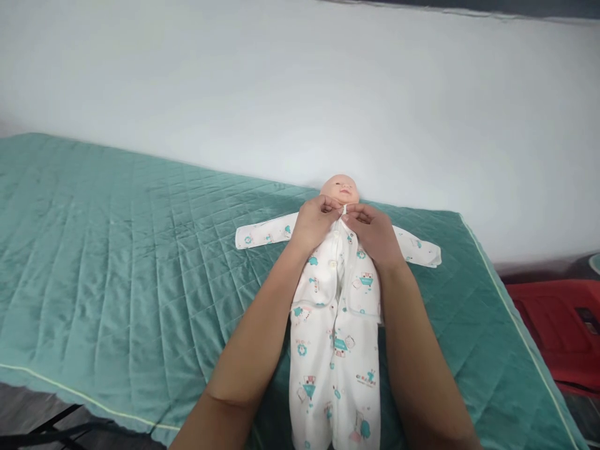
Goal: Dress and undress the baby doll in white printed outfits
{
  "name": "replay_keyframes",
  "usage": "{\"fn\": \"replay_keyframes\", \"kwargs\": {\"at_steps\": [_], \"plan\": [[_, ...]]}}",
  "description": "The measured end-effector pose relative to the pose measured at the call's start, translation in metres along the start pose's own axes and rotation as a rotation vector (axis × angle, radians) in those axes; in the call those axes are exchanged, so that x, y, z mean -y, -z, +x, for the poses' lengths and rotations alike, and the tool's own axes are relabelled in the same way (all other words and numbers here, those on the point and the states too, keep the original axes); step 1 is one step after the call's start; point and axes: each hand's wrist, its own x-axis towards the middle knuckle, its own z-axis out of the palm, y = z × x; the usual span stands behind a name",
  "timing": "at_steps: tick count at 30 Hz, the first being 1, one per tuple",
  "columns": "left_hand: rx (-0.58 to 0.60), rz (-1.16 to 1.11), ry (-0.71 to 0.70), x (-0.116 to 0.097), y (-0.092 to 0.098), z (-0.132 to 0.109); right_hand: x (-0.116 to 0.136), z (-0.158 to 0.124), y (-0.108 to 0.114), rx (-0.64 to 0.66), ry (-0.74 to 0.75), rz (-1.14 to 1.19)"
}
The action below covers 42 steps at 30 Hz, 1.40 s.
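A baby doll (342, 185) lies on its back, its head toward the wall. It wears a white printed baby jacket (315, 275) with sleeves spread to both sides, and matching trousers (307, 375). At the collar, my left hand (319, 215) pinches one front edge of the jacket just below the doll's chin. Close beside it, my right hand (372, 228) pinches the other edge, the fingertips of both hands nearly meeting. Lower down, the jacket front hangs apart, with a pale button (332, 265) showing on the left edge.
A green quilted cover (164, 269) spreads under the doll, with a yellow-piped edge. Behind it rises a white wall (262, 87). A red plastic chair or stool (553, 325) stands at the right, and dark metal legs (56, 425) show at the lower left.
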Motion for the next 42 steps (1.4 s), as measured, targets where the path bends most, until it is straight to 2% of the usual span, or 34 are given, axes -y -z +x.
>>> {"fn": "replay_keyframes", "kwargs": {"at_steps": [4,11,18,23,28,31,34,38,42], "plan": [[0.048,-0.017,0.003,-0.005,0.002,-0.003,0.003,-0.001,0.000,0.024,-0.017,-0.009],[0.106,0.032,0.010,-0.013,0.001,-0.008,0.011,-0.004,-0.003,0.045,-0.034,-0.162],[-0.019,0.126,0.036,-0.014,-0.005,-0.008,0.015,-0.007,-0.006,0.038,-0.058,-0.192],[-0.032,0.219,0.032,-0.012,-0.002,-0.007,0.015,-0.008,-0.004,0.046,-0.030,-0.200],[-0.018,0.283,-0.059,-0.002,0.005,-0.005,0.010,-0.011,-0.002,0.028,0.008,-0.167],[-0.012,0.342,-0.178,-0.001,0.007,-0.012,0.003,-0.012,-0.001,-0.091,0.051,-0.129],[0.034,0.518,-0.333,-0.003,0.007,-0.025,-0.004,-0.015,0.000,-0.176,0.150,-0.210],[0.027,0.719,-0.378,-0.002,0.008,-0.036,-0.008,-0.023,0.002,-0.113,0.331,-0.408],[-0.048,0.742,-0.420,-0.003,0.007,-0.049,-0.010,-0.039,0.002,-0.045,0.411,-0.532]]}}
